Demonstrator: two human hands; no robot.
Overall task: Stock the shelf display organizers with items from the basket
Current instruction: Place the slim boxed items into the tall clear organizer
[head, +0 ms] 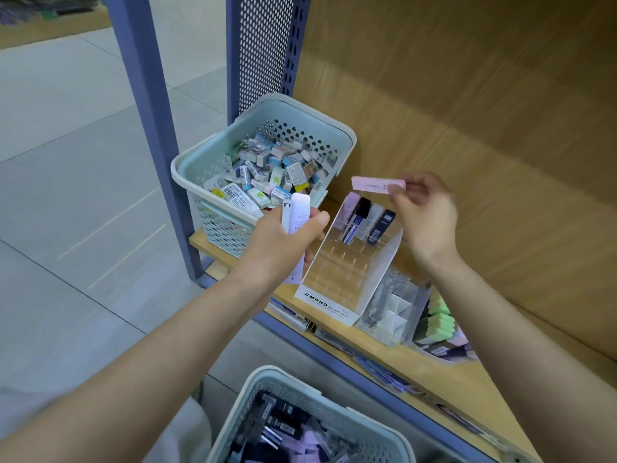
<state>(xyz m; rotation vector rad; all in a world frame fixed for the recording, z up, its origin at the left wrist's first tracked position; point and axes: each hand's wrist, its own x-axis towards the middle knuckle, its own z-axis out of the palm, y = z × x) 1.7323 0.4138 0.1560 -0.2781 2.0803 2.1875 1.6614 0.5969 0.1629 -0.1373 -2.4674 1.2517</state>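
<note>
A white and clear display organizer (337,282) stands on the wooden shelf (444,372); several lead cases (362,217) fill its back row. My right hand (424,208) pinches a pink lead case (374,185) above that back row. Just left of the organizer, my left hand (283,242) grips a few pale lead cases (297,212). A pale green basket (364,422) with dark and lilac lead cases sits at the bottom, below the shelf edge.
A second pale green basket (213,162) full of small erasers stands on the shelf's left end. Clear packets (390,309) and green items (440,315) lie right of the organizer. A purple shelf post (157,128) rises on the left.
</note>
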